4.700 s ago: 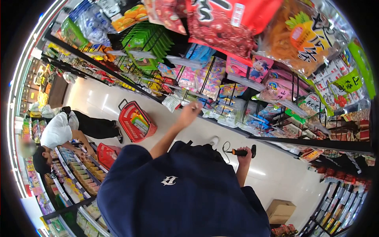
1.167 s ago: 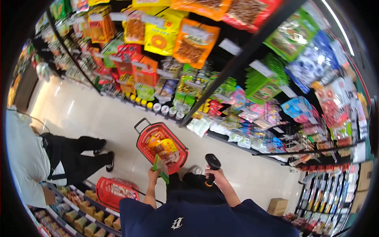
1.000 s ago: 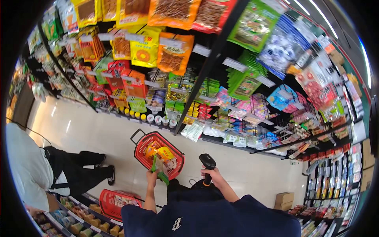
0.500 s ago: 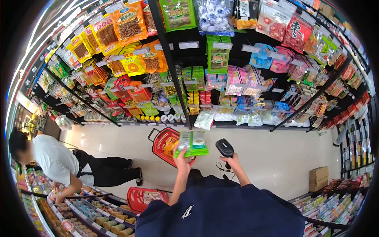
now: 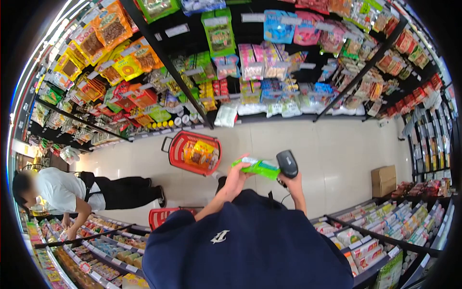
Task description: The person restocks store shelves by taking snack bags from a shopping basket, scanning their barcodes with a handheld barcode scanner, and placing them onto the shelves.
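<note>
My left hand [image 5: 236, 177] grips bright green snack packets [image 5: 264, 168], held tilted in front of my body. My right hand [image 5: 294, 183] is wrapped round a black handheld barcode scanner [image 5: 288, 163], its rounded head pointing up and away from me. The right end of the packets lies close beside the scanner; whether they touch I cannot tell. A cable hangs below the scanner. On the floor to the left of my hands stands a red shopping basket [image 5: 177, 150] with orange and yellow snack bags [image 5: 199, 151] inside.
Ahead, shelves carry hanging snack bags [image 5: 219, 33]. A second red basket [image 5: 158, 217] sits by the lower shelves, partly hidden by my sleeve. At left another person [image 5: 62, 190] leans over the packaged goods. A cardboard box [image 5: 383, 181] stands on the floor at right.
The green packets have swung right and tilted, from near the basket to beside the scanner. My two hands are closer together. The whole view has shifted, showing more of the near shelves.
</note>
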Available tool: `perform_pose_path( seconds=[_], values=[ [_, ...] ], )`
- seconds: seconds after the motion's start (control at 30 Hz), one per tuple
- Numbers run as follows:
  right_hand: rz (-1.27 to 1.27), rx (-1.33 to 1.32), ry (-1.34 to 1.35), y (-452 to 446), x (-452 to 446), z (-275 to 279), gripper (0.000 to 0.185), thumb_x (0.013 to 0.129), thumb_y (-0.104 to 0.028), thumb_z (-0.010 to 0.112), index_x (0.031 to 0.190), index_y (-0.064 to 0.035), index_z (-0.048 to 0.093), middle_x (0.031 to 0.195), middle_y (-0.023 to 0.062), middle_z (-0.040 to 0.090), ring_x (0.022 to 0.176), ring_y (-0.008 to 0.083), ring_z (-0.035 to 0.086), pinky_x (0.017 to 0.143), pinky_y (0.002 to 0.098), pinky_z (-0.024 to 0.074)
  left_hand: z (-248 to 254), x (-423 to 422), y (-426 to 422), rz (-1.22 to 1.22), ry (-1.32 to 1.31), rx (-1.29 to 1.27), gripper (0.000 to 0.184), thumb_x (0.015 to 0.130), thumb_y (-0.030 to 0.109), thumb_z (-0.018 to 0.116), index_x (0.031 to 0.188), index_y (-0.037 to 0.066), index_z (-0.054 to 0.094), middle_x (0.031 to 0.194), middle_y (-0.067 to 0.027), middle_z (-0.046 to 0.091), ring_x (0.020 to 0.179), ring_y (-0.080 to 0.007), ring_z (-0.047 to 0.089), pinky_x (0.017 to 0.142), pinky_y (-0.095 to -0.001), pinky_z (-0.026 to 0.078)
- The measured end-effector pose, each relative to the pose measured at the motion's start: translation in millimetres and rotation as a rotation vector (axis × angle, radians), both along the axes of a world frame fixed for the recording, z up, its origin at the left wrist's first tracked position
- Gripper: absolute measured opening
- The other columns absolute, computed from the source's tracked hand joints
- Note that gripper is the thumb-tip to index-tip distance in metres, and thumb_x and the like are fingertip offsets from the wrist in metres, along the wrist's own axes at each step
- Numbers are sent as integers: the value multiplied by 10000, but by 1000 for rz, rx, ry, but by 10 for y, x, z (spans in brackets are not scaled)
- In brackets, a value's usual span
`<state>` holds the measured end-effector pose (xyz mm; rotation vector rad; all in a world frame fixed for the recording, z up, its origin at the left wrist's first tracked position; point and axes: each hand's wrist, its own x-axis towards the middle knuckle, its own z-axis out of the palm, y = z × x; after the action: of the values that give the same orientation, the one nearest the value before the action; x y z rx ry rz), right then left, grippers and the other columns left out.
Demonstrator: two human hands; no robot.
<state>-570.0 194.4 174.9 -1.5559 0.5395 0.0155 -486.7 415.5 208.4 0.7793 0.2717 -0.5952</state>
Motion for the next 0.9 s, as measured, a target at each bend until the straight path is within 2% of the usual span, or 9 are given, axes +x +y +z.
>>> perform_pose_path(
  seconds=[0.17, 0.3, 0.4, 0.47, 0.5, 0.6, 0.67, 0.77, 0.9],
  values=[
    [-233, -13, -161, 19, -5, -102, 117, 738, -4, 711, 850, -6, 678, 688, -15, 594, 579, 64, 500, 530, 243, 387, 48, 72, -76, -136, 68, -12, 500, 894, 114, 568, 1363, 23, 423, 1198, -151, 576, 1116, -271, 576, 937, -425, 497],
    [-288, 163, -87, 85, 206, 0, 219, 741, -123, 818, 880, -17, 687, 705, -8, 610, 608, 77, 533, 551, 252, 414, 378, 185, 80, -253, 89, -87, 536, 906, 248, 650, 1348, 38, 430, 1156, -146, 608, 1037, -221, 618, 822, -351, 532],
    [-225, 158, -62, 195, 463, 77, 207, 740, -142, 821, 841, -28, 681, 690, -7, 608, 599, 77, 534, 545, 257, 414, 315, 270, 230, -344, -600, 675, 566, 775, 237, 808, 1223, 23, 535, 802, -62, 687, 736, -117, 638, 628, -270, 491],
    [-148, 126, -45, 312, 646, 152, 237, 741, -180, 826, 830, -23, 673, 681, -15, 599, 597, 69, 521, 539, 257, 409, 136, 388, 376, -194, -619, 1110, 356, 757, 314, 806, 897, 5, 698, 611, -94, 640, 536, -143, 611, 522, -294, 463],
    [-52, 104, 17, 325, 741, 110, 254, 744, -189, 823, 849, -16, 670, 689, -20, 597, 605, 67, 519, 544, 260, 409, 433, 469, 425, -212, -681, 1280, 347, 763, 369, 786, 880, 46, 736, 620, -113, 647, 519, -184, 619, 516, -310, 467],
    [15, 136, -18, 549, 1053, 172, 286, 744, -135, 815, 967, -28, 671, 825, -12, 644, 732, 92, 582, 654, 270, 462, 488, 752, 758, -231, -686, 1321, 352, 756, 394, 780, 910, 80, 744, 850, -142, 673, 809, -263, 667, 716, -364, 505],
    [81, 194, -49, 732, 1279, 324, 298, 749, -130, 810, 988, -26, 666, 838, -7, 651, 728, 93, 584, 654, 266, 463, 368, 935, 928, -60, -841, 1047, 479, 730, 276, 821, 1086, 1, 659, 1073, -155, 636, 992, -281, 625, 860, -352, 485],
    [195, 244, 8, 1044, 1562, 420, 261, 745, -160, 813, 931, -34, 681, 769, -6, 640, 613, 84, 541, 549, 263, 426, 324, 1171, 1140, -89, -705, 693, 507, 769, 174, 793, 1190, -33, 599, 1152, -139, 645, 1029, -193, 616, 899, -316, 480],
    [314, 309, 38, 1480, 1988, 488, 230, 774, -159, 791, 936, -45, 674, 800, 6, 650, 564, 82, 512, 525, 253, 396, 465, 1360, 1426, 141, -622, 591, 474, 811, 74, 742, 1241, -32, 572, 1107, -104, 663, 998, -139, 607, 895, -273, 476]
  ],
)
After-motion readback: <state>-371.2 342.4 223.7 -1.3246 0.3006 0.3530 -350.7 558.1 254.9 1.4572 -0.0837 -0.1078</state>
